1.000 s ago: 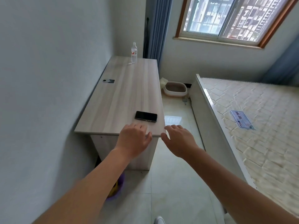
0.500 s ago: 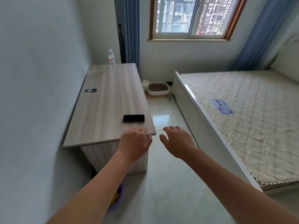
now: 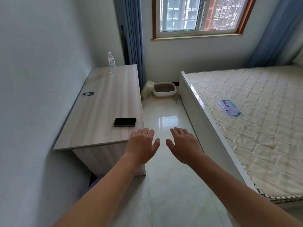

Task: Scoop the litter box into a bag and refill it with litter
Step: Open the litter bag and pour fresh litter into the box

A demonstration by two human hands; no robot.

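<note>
A white litter box [image 3: 164,89] with brownish litter inside sits on the floor under the window, between the desk and the bed. A pale yellowish bag [image 3: 147,89] leans beside its left side. A small grey object, maybe a scoop, lies on the floor at its right [image 3: 175,99]. My left hand [image 3: 142,145] and my right hand [image 3: 184,144] are stretched out in front of me, palms down, fingers apart, holding nothing. Both hands are far from the litter box, over the floor by the desk's near corner.
A wooden desk [image 3: 101,108] runs along the left wall, with a black phone [image 3: 125,122] and a water bottle [image 3: 111,61] on it. A bare mattress on a white bed frame [image 3: 255,115] fills the right side. A tiled aisle [image 3: 165,115] leads to the box.
The view has turned right and levelled, bringing the window and bed into fuller view. My hands have shifted off the desk's corner to over the floor, still spread.
</note>
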